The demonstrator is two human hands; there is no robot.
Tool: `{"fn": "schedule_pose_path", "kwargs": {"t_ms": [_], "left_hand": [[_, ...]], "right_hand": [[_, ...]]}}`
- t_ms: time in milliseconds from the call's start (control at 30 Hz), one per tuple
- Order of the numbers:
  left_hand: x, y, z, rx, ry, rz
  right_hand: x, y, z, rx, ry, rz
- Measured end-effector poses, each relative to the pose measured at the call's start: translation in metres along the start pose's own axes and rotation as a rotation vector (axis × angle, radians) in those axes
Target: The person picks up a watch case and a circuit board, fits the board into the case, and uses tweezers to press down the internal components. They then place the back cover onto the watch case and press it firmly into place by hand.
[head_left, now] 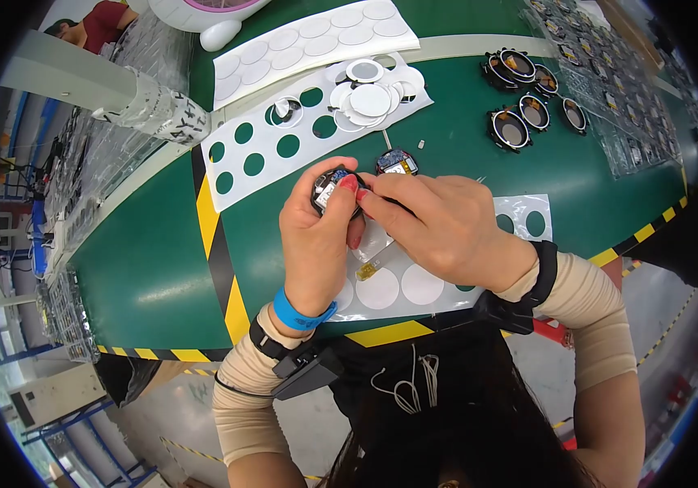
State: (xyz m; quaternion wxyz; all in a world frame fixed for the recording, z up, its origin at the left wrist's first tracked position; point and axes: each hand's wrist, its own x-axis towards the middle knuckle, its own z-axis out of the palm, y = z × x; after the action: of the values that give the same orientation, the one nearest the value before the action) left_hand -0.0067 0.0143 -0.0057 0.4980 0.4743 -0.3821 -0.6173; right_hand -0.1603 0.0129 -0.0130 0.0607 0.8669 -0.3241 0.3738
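Note:
My left hand (314, 236) is closed round a small round electronic module (328, 189) with a dark rim and a pale rectangular part, its thumb lying across the face. From the right, my right hand (446, 224) comes in with thumb and forefinger pinched at the module's edge; whatever sits between those fingertips is hidden. Just beyond my hands a second round module (396, 161) with a blue board and yellow part lies on the green table. Below them rests a sheet of white round stickers (422, 288), with a small yellow piece (367, 271) on it.
Farther back lies a punched white sheet (265, 154) bearing a pile of loose white discs (370, 99). Behind it is another disc sheet (308, 49). Several black-rimmed round parts (510, 129) stand at the right, beside clear trays (617, 106) of modules. A post (141, 98) rises at left.

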Motion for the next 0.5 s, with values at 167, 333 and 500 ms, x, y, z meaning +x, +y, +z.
{"fn": "schedule_pose_path", "kwargs": {"t_ms": [167, 333, 500], "left_hand": [[-0.0006, 0.0044, 0.0004, -0.129, -0.06, -0.01], [-0.0016, 0.0072, 0.0038, -0.228, -0.082, -0.006], [-0.0012, 0.0023, -0.0015, -0.045, -0.073, 0.015]], "right_hand": [[0.0011, 0.0032, 0.0012, -0.002, 0.069, -0.003], [0.0011, 0.0056, 0.0017, -0.01, 0.07, -0.003], [0.0015, 0.0037, 0.0008, -0.008, 0.042, -0.005]]}}
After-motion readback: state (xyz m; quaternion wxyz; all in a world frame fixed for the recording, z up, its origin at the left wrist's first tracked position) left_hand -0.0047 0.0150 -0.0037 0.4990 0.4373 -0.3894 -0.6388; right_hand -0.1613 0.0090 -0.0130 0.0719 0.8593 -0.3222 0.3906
